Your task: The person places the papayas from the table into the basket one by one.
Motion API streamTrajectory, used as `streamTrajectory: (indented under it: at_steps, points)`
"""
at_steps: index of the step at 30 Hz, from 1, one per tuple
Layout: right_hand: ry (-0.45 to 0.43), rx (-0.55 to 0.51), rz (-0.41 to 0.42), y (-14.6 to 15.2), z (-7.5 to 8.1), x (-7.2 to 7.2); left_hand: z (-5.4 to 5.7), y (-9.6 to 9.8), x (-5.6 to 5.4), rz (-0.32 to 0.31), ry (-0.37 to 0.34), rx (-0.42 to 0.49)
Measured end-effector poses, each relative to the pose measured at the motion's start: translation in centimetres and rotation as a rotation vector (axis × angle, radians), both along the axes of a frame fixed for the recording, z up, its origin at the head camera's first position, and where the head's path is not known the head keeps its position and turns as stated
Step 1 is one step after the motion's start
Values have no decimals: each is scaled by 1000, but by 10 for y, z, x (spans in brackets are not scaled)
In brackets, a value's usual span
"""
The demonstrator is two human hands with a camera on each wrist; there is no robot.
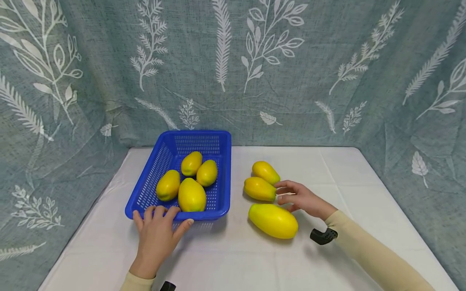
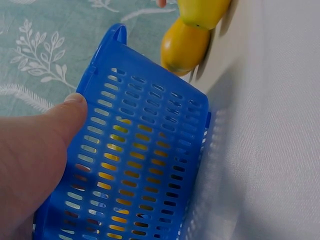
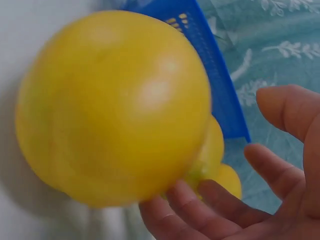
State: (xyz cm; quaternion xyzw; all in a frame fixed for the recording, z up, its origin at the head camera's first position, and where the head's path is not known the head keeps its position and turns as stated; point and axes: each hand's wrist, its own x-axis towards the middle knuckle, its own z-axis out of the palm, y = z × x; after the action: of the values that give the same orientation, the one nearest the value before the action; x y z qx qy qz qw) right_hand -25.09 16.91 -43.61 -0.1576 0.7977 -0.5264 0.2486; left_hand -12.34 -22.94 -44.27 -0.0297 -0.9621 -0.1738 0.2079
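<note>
My left hand [image 1: 156, 234] grips the near rim of a blue plastic basket [image 1: 230, 173], fingers bent over the edge; its thumb [image 2: 75, 102] lies along the rim in the left wrist view. Several yellow papayas [image 1: 192, 195] lie inside the basket. To its right, three more sit on the table: a small papaya [image 1: 265, 172] at the back, a middle papaya [image 1: 259, 188] and a large papaya [image 1: 274, 221] nearest me. My right hand [image 1: 303, 200] has its fingers spread and loosely bent at the middle papaya's right end. In the right wrist view the large papaya [image 3: 115, 110] hides much of the others.
A white cloth [image 1: 255, 262] covers the table. Grey-green curtains [image 1: 204, 109] with white leaf prints hang behind it and on both sides. A black curved piece [image 1: 323, 236] sits by the right sleeve, and another black piece [image 1: 168, 286] shows near the left sleeve.
</note>
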Motion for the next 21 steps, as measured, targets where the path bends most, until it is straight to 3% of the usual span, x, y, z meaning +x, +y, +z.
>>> streamTrajectory:
  at_steps: [9,21]
  points:
    - [-10,33,83,-5,-9,8,0,0,0,-5,9,2]
    - [-121,71,200,-4,-10,16,-1,1,0,1,9,-1]
